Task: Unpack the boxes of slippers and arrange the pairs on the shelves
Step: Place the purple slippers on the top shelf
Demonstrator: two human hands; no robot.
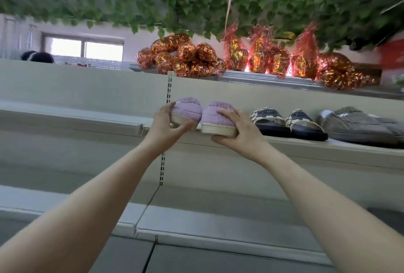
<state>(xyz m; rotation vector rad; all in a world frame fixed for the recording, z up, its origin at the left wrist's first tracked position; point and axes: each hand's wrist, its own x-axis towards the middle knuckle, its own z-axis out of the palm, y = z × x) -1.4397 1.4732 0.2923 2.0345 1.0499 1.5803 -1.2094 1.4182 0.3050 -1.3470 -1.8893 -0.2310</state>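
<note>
Two lilac quilted slippers with cream soles are at the front edge of the upper shelf (306, 143), toes toward me. My left hand (166, 125) grips the left lilac slipper (189, 109), thumb under its sole and fingers around its side. My right hand (240, 132) holds the right lilac slipper (215, 115), fingers over its top and thumb beneath the sole. The left slipper is tilted and slightly raised; the right one sits at the shelf lip.
On the same shelf to the right stand a patterned pair of black-soled slides (288, 122) and a grey quilted pair (358, 126). Shiny orange foil bundles (188, 58) lie on the top board under hanging green leaves. Lower shelves (196, 222) run below.
</note>
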